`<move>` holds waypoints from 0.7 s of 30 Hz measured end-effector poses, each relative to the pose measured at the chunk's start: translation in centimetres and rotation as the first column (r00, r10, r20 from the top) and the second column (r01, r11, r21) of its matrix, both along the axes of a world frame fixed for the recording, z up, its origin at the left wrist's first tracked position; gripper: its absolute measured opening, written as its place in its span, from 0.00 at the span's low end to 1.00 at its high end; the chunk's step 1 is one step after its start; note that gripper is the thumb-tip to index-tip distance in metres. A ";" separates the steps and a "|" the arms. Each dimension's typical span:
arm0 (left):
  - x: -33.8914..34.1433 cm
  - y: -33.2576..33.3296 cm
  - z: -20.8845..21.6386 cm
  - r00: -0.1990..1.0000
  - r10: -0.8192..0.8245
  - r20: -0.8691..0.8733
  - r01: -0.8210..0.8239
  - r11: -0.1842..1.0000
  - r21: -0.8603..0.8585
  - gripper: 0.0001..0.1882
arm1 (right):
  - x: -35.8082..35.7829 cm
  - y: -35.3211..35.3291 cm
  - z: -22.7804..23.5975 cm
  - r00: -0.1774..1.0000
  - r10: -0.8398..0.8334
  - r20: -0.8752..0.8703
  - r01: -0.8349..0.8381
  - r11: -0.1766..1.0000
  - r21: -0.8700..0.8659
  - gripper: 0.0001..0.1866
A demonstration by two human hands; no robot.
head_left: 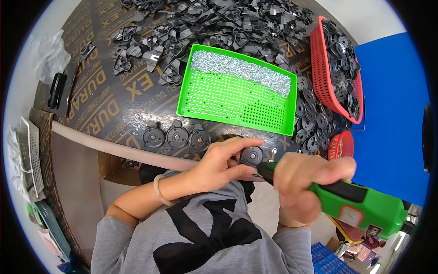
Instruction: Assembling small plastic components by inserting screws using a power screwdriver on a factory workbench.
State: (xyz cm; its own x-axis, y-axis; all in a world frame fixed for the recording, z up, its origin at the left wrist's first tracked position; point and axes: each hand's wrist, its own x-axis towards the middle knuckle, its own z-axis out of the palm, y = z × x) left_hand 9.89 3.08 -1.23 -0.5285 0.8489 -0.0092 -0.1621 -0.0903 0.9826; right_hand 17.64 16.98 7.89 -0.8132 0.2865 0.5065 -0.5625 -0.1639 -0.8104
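Observation:
At the table's near edge, the thumb and fingers of my left hand (216,165) grip a round black plastic part (252,155) with a bright metal centre. My right hand (306,180), slightly blurred, is wrapped round a green electric screwdriver (353,205). The tool lies nearly level, and its dark nose points left at the lower right side of that part; whether the tip touches it cannot be made out. Just right of the part, a small shiny metal piece (274,151) lies on the table. Three similar round black assemblies (177,137) sit in a row left of my left hand.
Beyond my hands, a bright green perforated tray (219,98) holds a band of silvery screws (242,71). Black plastic housings (173,41) are heaped behind it. Black discs (310,123) lie to its right, near a red basket (320,68) of discs and a small red bowl (341,145).

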 end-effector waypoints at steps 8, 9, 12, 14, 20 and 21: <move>-3.8 -10.3 3.9 0.944 -0.276 -0.179 0.252 0.956 -0.148 0.30 | -0.2 2.8 2.3 0.990 -0.108 -0.095 0.118 0.987 0.105 0.17; -4.9 -13.5 4.9 0.920 -0.330 -0.213 0.257 0.916 -0.307 0.29 | -0.3 3.1 2.1 0.991 -0.109 -0.080 0.120 0.983 0.143 0.16; -6.6 -21.1 7.6 0.936 -0.266 -0.230 0.046 0.742 -0.669 0.38 | -0.3 3.9 1.1 0.983 -0.173 -0.068 0.177 0.983 0.057 0.19; -5.2 -23.4 8.5 0.921 -0.133 -0.367 -0.267 0.472 -0.840 0.41 | -0.5 3.9 0.8 0.979 -0.189 -0.072 0.193 0.980 0.052 0.19; -3.6 -17.0 6.7 0.546 0.106 -0.831 -0.699 0.605 -0.382 0.19 | -2.0 3.3 0.5 0.968 -0.220 -0.120 0.232 0.968 0.099 0.16; -3.9 -14.8 6.2 0.396 0.029 -0.918 -0.590 0.774 -0.230 0.19 | -2.0 3.4 0.4 0.965 -0.244 -0.093 0.251 0.965 0.074 0.20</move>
State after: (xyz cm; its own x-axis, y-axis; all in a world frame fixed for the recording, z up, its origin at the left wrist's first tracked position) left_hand 5.97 -11.67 4.94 -0.7166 0.6358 0.2868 0.6804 0.5466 0.4881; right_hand 15.63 20.36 8.29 -0.6767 0.4268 0.5999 -0.6422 0.0564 -0.7645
